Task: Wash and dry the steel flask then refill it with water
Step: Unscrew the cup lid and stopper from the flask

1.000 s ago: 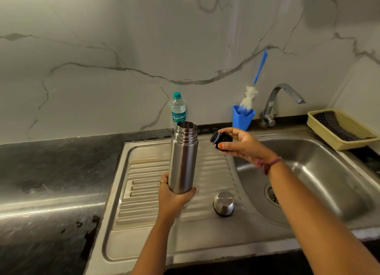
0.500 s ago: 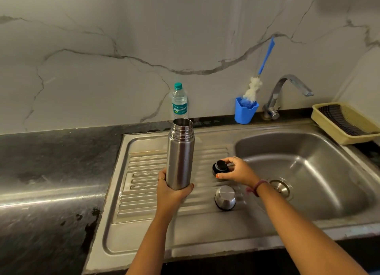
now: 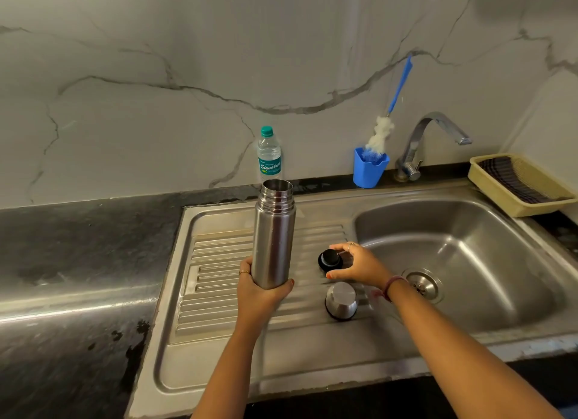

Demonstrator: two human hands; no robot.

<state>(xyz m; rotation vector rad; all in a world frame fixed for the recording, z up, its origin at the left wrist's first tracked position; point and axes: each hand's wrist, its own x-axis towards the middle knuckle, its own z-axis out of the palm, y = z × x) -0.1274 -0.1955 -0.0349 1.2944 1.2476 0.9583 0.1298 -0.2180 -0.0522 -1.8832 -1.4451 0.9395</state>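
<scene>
My left hand (image 3: 261, 290) grips the steel flask (image 3: 274, 235) by its base and holds it upright and uncapped above the drainboard (image 3: 219, 296). The black stopper (image 3: 330, 259) sits on the drainboard to the flask's right. My right hand (image 3: 359, 265) reaches over the basin's edge, its thumb and fingers curved round the stopper. The flask's steel cup lid (image 3: 341, 301) stands upside down on the drainboard just in front of the stopper. The sink basin (image 3: 469, 262) lies to the right, with the tap (image 3: 438, 133) behind it.
A plastic water bottle (image 3: 269, 155) stands at the wall behind the flask. A blue cup (image 3: 369, 169) holds a bottle brush (image 3: 380, 133) beside the tap. A beige tray (image 3: 519, 212) with a dark cloth sits at the far right. Dark countertop (image 3: 78, 262) extends left.
My right hand carried the black stopper down from beside the flask's mouth and set it on the drainboard. The flask stays upright in my left hand.
</scene>
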